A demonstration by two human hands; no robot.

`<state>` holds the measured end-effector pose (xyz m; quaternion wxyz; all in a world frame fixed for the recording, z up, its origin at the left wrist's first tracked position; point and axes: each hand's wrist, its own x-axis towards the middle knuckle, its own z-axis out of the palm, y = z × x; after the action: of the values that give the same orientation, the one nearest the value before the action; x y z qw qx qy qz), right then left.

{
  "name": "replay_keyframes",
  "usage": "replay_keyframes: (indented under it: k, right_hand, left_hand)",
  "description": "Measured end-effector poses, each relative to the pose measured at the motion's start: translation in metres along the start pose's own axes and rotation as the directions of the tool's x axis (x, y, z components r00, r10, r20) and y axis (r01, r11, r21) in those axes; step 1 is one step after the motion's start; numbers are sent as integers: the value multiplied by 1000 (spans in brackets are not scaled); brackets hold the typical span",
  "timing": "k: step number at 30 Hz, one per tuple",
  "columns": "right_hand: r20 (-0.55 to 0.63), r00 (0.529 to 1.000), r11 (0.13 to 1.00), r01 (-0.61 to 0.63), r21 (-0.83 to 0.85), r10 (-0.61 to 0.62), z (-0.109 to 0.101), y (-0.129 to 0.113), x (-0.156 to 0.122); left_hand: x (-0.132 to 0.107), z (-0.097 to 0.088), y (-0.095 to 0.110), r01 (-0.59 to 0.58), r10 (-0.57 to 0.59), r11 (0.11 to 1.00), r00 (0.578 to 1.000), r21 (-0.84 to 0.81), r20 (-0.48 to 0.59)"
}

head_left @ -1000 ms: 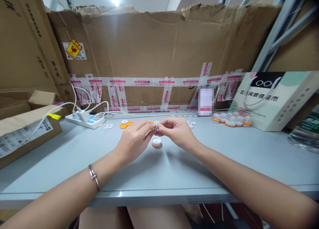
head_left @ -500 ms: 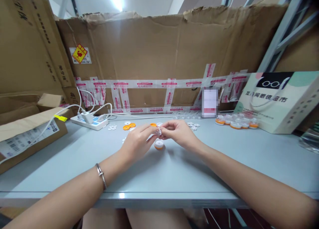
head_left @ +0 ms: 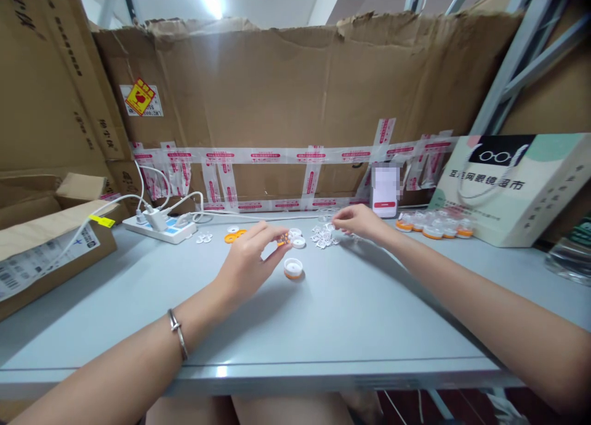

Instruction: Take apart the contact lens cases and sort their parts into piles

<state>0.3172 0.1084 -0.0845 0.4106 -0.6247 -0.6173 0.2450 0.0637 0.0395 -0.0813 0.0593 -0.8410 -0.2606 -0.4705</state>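
Observation:
My left hand [head_left: 249, 255] is closed in a pinch above the table, with a small clear plastic piece [head_left: 283, 239] between thumb and fingertips. My right hand [head_left: 359, 220] reaches over a loose pile of small white plastic pieces [head_left: 324, 236]. Its thumb and fingertips are pressed together at the pile's right edge; what they hold is too small to make out. In front of the hands stands a round white cup with an orange base [head_left: 293, 268]. White round parts [head_left: 299, 242] lie just beyond my left fingertips. Orange rings [head_left: 234, 236] are partly behind my left hand.
At the back right are clear-topped orange and white cases [head_left: 434, 225], a phone [head_left: 385, 191] and a paper bag [head_left: 503, 197]. A white power strip [head_left: 159, 226] with cables and an open carton [head_left: 55, 259] occupy the left. A large cardboard box [head_left: 277, 92] walls the back.
My hands were together over the round cup. The right hand has moved right to the pile of white pieces, while the left stays close to its place with the clear piece. The view shifted slightly.

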Motion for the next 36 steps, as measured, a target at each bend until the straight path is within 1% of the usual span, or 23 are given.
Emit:
replay_keyframes:
  k: [4,9,12,14,16,17,19,20,22,24,26,28,29,31,33,35,36]
  right_hand:
    - [3,1000,992,-9,-122,10,7,9,5]
    - [38,999,980,2,-197,5,9,11,6]
    - [33,999,976,16,-216,-9,8,5,1]
    - [24,999,978,44,-206,-40,7,-6,-7]
    - [57,993,985,112,-128,-106,7,-23,-21]
    - [94,984,986,158,-53,-153,7,-33,-29]
    - [217,946,969,223,101,-241,10,-54,-47]
    - [277,921,958,237,160,-274,13,-63,-56]
    - [377,873,941,226,252,-311,20,-76,-70]
    - [416,853,927,184,327,-316,28,-83,-78]
    - [408,860,917,152,369,-307,32,-86,-80]
    - [366,879,915,165,368,-306,27,-85,-75]
    - [327,893,916,186,357,-309,22,-83,-71]
    - [205,932,918,224,328,-301,5,-76,-60]
    - [62,969,929,210,304,-239,-14,-61,-46]
    - [4,989,958,142,249,-147,-31,-39,-32]
    - [5,994,972,103,214,-106,-37,-26,-26]
  left_hand:
    - [0,0,0,-1,1,1000,1000,3,7]
    - [-1,1,0,16,-16,1000,1000,-2,18]
    - [0,0,1,22,-22,1000,1000,-6,22]
    - [0,-1,2,33,-33,999,999,-4,15]
    - [0,-1,2,45,-45,999,999,-1,7]
    - [0,-1,3,50,-50,999,999,-2,3]
    - [0,-2,3,54,-54,998,999,-8,-6]
    - [0,-2,4,57,-57,998,998,-12,-11]
    - [0,-2,4,53,-54,998,998,-27,-23]
    - [0,-2,4,43,-44,998,998,-48,-39]
    - [1,-2,3,31,-34,997,998,-66,-47]
    - [0,-2,2,32,-35,997,998,-63,-43]
    - [0,-2,2,40,-42,998,999,-56,-35]
    - [-1,-1,2,59,-59,998,998,-38,-8]
    - [-1,-1,2,74,-73,997,997,-29,33]
    - [-1,-1,2,81,-79,996,994,-25,74]
    - [-1,-1,2,85,-83,996,992,-23,90]
